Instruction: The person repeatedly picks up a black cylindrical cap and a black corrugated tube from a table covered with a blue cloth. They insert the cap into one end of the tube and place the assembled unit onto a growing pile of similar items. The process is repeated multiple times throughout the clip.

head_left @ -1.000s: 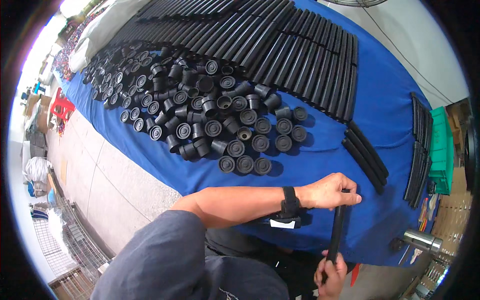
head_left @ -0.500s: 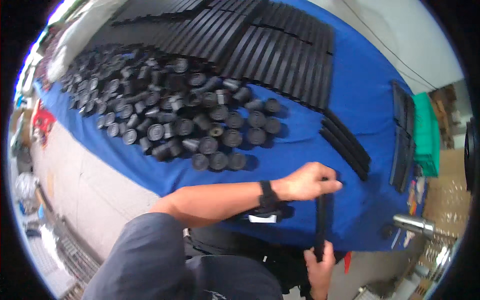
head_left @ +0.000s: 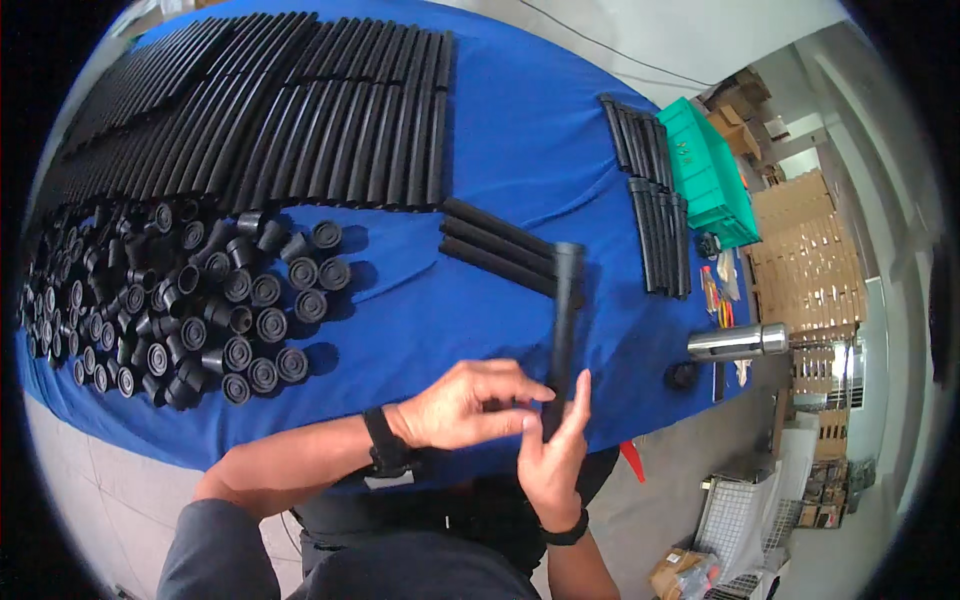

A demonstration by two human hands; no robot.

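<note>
a black tube (head_left: 563,335) is over the blue cloth (head_left: 510,130), right of centre, its near end held between the thumb and fairly straight fingers of the right hand (head_left: 553,468). the left hand (head_left: 470,405) is half curled, fingertips at the tube's left side (whether they grip, i cannot tell). held only near one end, it could tip and knock the three loose tubes (head_left: 485,247). its long axis runs near to far, leaning slightly right, wider collar (head_left: 569,250) pointing far.
</note>
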